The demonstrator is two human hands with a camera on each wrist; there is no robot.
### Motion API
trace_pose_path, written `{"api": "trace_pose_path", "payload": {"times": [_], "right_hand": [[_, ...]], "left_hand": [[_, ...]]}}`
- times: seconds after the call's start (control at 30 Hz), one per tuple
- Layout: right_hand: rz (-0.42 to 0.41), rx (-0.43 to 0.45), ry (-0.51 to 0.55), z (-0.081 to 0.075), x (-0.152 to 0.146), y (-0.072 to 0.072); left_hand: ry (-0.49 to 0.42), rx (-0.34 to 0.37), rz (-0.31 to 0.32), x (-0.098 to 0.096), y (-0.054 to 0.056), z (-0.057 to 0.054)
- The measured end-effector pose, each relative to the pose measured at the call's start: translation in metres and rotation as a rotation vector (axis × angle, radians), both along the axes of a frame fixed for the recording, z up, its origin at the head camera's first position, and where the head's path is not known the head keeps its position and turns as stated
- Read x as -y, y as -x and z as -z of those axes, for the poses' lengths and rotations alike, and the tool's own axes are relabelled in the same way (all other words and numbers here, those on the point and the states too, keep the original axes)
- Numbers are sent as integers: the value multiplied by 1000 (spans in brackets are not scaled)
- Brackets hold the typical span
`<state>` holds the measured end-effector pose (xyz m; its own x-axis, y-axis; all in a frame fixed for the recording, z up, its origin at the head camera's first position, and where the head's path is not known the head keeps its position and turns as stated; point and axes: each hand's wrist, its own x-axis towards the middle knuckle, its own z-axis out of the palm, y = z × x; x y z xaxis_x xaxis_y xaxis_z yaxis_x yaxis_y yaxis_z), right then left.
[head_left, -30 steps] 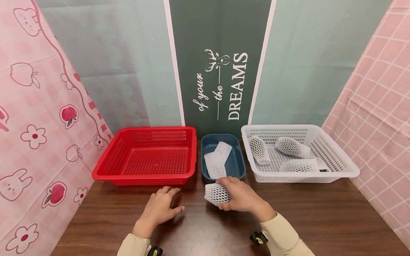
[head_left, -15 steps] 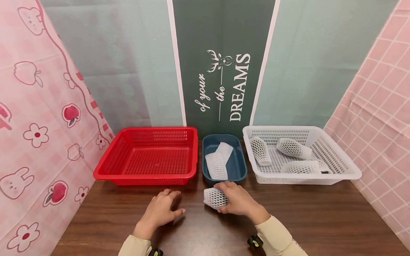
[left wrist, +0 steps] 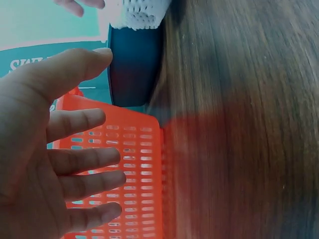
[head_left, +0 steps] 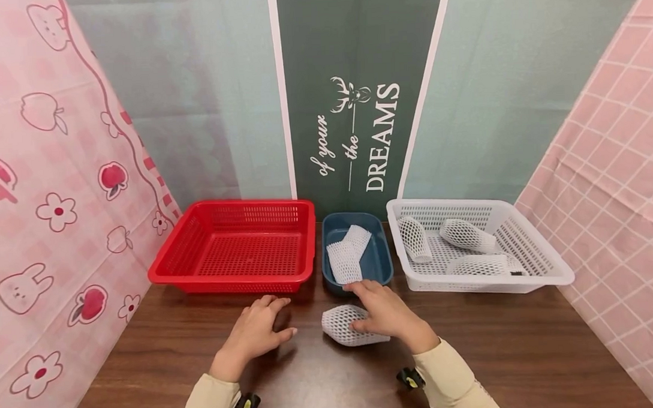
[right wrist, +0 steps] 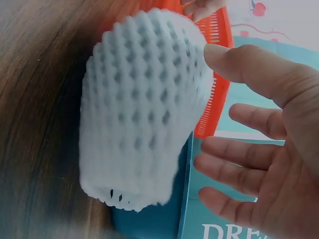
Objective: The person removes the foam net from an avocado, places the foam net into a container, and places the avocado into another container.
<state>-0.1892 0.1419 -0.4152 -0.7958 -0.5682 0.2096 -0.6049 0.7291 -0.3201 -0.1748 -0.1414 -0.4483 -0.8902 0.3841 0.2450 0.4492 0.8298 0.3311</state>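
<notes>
While the bulging foam net sleeve (head_left: 341,325) lies on the bench (head_left: 305,379), just before the blue tub (head_left: 383,259) and short of the far edge, the right hand (head_left: 384,311) has its grip wide, thumb at the sleeve; contact I can't tell. The left hand (head_left: 254,331), fingers spread, holds nothing. I'd judge a light hold best, so the foam isn't crushed. On my feed, the backdrop (head_left: 348,41) reads "of your", "the", "DREAMS".
</notes>
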Motion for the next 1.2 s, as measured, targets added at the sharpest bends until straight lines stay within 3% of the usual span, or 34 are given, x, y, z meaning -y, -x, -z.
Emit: {"api": "trace_pose_path", "payload": {"times": [0.17, 0.37, 0.73, 0.93, 1.2], "right_hand": [[1, 55, -21, -1, 0, -1], [2, 38, -14, 1, 0, 0], [-3, 84, 30, 13, -14, -13], [12, 118, 40, 18, -24, -11], [-2, 158, 45, 22, -34, -9]], "left_hand": [[-5, 21, 3, -1, -1, -1], [-5, 17, 6, -2, -2, 2], [-58, -1, 136, -23, -6, 8], [-108, -19, 176, -32, -2, 11], [-190, 21, 214, -39, 7, 20]]}}
